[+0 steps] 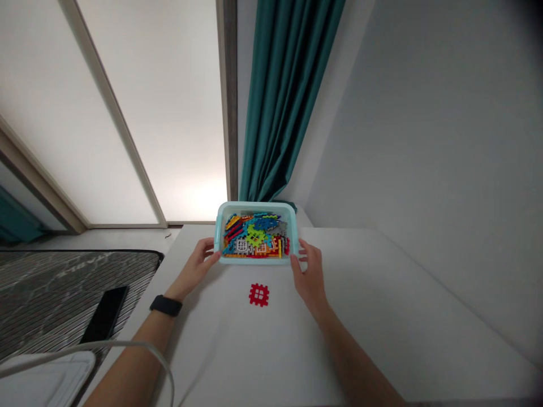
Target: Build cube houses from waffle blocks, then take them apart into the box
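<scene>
A light blue plastic bin (258, 261) full of flat, notched building pieces in many colours is at the far end of the white table. My left hand (199, 263) grips its left side, thumb at the front corner and fingers round the side wall. On the opposite side, my right hand (309, 273) holds the right wall with thumb and curled fingers. A lime green piece (256, 236) lies on top of the pile. Between my forearms, a single red square building piece (258, 295) with notched edges lies flat on the table.
The white table (263, 350) meets a grey wall on the right. A black phone (104, 314) lies on a striped dark surface at left. A pale cable (139, 343) arcs across my left forearm. Behind the bin hangs a teal curtain (284, 102) beside frosted panels.
</scene>
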Tool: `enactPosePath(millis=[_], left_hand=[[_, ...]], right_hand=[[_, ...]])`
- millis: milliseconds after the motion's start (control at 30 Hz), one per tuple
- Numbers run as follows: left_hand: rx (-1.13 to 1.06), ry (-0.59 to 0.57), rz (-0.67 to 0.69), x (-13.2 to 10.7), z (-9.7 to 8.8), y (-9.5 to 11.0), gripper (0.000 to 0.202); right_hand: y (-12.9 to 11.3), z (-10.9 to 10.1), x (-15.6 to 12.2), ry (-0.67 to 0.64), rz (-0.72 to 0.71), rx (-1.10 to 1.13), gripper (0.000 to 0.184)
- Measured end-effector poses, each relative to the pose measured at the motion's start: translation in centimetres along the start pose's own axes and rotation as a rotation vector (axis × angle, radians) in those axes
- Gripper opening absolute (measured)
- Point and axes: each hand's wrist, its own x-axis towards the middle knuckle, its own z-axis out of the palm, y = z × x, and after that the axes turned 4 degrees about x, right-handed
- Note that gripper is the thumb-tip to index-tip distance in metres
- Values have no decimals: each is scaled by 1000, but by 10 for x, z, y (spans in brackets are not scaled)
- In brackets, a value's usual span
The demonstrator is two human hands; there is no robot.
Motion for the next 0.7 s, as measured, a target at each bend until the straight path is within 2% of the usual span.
enactPosePath(millis=[167,333,533,700], left_hand=[[-37,12,-10,2,6,3,41],[50,95,22,8,7,-1,47],[231,241,-22,10,8,-11,64],[399,251,77,8,9,-12,66]], right_hand=[[22,4,27,-140,186,120,62],[23,15,34,-158,252,264,64],[27,30,36,-150,266,395,59],[39,31,36,-168,176,262,57]])
